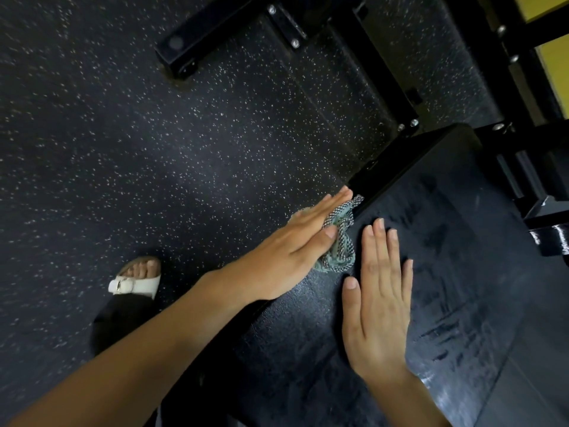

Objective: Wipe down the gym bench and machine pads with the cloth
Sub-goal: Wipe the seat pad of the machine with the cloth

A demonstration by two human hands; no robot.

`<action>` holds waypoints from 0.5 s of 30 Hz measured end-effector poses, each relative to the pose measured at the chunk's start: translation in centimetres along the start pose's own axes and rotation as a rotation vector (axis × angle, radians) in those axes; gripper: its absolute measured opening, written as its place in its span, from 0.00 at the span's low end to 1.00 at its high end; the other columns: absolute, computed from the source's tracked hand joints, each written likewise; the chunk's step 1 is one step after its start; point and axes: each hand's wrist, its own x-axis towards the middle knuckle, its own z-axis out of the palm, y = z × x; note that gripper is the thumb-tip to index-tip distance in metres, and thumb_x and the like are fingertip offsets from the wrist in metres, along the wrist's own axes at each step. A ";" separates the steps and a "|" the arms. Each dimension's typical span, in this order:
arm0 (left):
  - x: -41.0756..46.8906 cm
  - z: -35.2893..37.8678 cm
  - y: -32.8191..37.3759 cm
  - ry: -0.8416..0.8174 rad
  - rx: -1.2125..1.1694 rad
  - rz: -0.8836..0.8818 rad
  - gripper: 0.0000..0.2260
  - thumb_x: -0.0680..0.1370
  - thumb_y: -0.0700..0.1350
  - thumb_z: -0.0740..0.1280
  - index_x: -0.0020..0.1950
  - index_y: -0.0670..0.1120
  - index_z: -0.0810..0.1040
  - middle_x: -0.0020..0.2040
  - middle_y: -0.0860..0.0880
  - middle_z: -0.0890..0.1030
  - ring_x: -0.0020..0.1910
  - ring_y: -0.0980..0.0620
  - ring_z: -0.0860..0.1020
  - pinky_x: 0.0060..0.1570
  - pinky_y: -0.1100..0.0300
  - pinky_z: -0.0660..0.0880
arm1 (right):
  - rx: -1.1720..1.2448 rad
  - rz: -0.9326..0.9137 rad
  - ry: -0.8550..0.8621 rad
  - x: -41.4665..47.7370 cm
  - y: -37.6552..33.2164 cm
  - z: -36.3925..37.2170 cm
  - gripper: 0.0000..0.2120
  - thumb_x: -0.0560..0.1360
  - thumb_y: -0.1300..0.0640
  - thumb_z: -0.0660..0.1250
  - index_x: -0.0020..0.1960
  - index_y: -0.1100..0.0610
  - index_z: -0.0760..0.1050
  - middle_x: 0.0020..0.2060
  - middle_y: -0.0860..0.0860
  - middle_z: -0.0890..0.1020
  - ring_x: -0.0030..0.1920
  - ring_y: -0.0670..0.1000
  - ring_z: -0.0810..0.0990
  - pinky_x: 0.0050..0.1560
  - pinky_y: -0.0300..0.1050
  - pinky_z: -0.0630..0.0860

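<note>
Your left hand [286,251] lies flat with straight fingers pressed together, pushing the checked cloth [341,245] against the near side edge of the bench pad [462,226]. The cloth is bunched under your fingers and thumb, spilling out past the thumb onto the pad's top. Just beside it, your right hand [378,291] rests palm-down on the pad, fingers straight and close together, thumb held apart. Streaks mark the pad beyond your right fingertips.
</note>
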 end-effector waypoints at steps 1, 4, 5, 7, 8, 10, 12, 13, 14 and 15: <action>-0.3 0.0 -0.1 -0.004 0.004 0.000 0.22 0.86 0.49 0.49 0.79 0.61 0.49 0.78 0.69 0.49 0.75 0.73 0.45 0.79 0.58 0.42 | -0.001 0.002 -0.001 0.0 0.0 0.0 0.26 0.83 0.50 0.45 0.81 0.50 0.47 0.80 0.45 0.50 0.80 0.49 0.47 0.78 0.52 0.40; -1.2 -0.2 -0.3 -0.013 -0.005 -0.002 0.22 0.85 0.49 0.50 0.79 0.60 0.50 0.77 0.71 0.49 0.73 0.75 0.45 0.77 0.66 0.41 | -0.001 0.001 0.009 0.0 -0.1 0.0 0.27 0.83 0.51 0.46 0.81 0.50 0.47 0.80 0.44 0.50 0.80 0.49 0.47 0.78 0.52 0.40; -1.5 -0.2 -0.3 -0.015 -0.012 -0.004 0.23 0.85 0.49 0.50 0.79 0.60 0.50 0.76 0.72 0.49 0.73 0.75 0.45 0.75 0.68 0.41 | -0.005 0.001 0.006 0.1 0.0 0.0 0.27 0.83 0.51 0.47 0.81 0.50 0.47 0.80 0.44 0.50 0.80 0.49 0.47 0.78 0.51 0.40; -1.9 -0.3 -0.4 -0.027 -0.019 -0.005 0.23 0.85 0.49 0.50 0.79 0.60 0.50 0.77 0.71 0.49 0.74 0.74 0.45 0.75 0.68 0.41 | -0.008 0.005 0.004 0.0 0.0 0.0 0.27 0.83 0.51 0.47 0.81 0.50 0.47 0.80 0.45 0.51 0.80 0.49 0.47 0.78 0.51 0.40; -2.1 -0.4 -0.5 -0.035 -0.019 -0.004 0.23 0.85 0.49 0.50 0.79 0.60 0.50 0.77 0.71 0.49 0.74 0.73 0.45 0.76 0.66 0.42 | -0.007 0.005 0.006 0.0 0.0 0.0 0.27 0.83 0.51 0.47 0.81 0.50 0.47 0.80 0.45 0.51 0.80 0.49 0.47 0.78 0.51 0.40; -2.5 -0.7 -0.6 -0.054 -0.023 -0.009 0.23 0.85 0.50 0.51 0.79 0.61 0.50 0.76 0.73 0.49 0.75 0.72 0.45 0.76 0.63 0.42 | -0.007 0.006 0.007 0.1 0.0 0.0 0.27 0.83 0.51 0.47 0.81 0.51 0.48 0.80 0.45 0.51 0.80 0.50 0.48 0.78 0.52 0.41; -2.8 -0.8 -0.8 -0.059 -0.029 -0.005 0.23 0.84 0.50 0.51 0.79 0.61 0.50 0.77 0.72 0.49 0.76 0.70 0.45 0.78 0.59 0.43 | -0.008 0.011 -0.001 0.1 -0.1 0.1 0.27 0.83 0.52 0.47 0.81 0.53 0.49 0.80 0.46 0.52 0.80 0.50 0.48 0.78 0.53 0.42; -2.8 -0.7 -0.9 -0.058 -0.031 -0.003 0.23 0.84 0.50 0.51 0.79 0.60 0.50 0.77 0.71 0.49 0.76 0.70 0.45 0.78 0.58 0.43 | -0.008 0.011 -0.005 0.0 0.0 0.0 0.27 0.83 0.52 0.47 0.81 0.53 0.49 0.80 0.46 0.52 0.80 0.50 0.49 0.78 0.53 0.42; -2.6 -0.7 -0.8 -0.057 -0.031 0.004 0.23 0.85 0.49 0.51 0.79 0.59 0.50 0.78 0.70 0.49 0.76 0.69 0.45 0.78 0.60 0.43 | -0.007 0.007 -0.009 0.0 0.1 0.0 0.27 0.83 0.51 0.47 0.81 0.53 0.49 0.80 0.46 0.52 0.80 0.51 0.49 0.78 0.54 0.42; -2.1 -0.6 -0.8 -0.054 -0.023 0.018 0.23 0.85 0.49 0.51 0.80 0.58 0.50 0.78 0.69 0.48 0.77 0.69 0.45 0.78 0.62 0.43 | -0.005 -0.002 -0.014 0.0 0.1 -0.2 0.27 0.83 0.51 0.46 0.81 0.53 0.49 0.80 0.46 0.52 0.80 0.51 0.49 0.78 0.54 0.43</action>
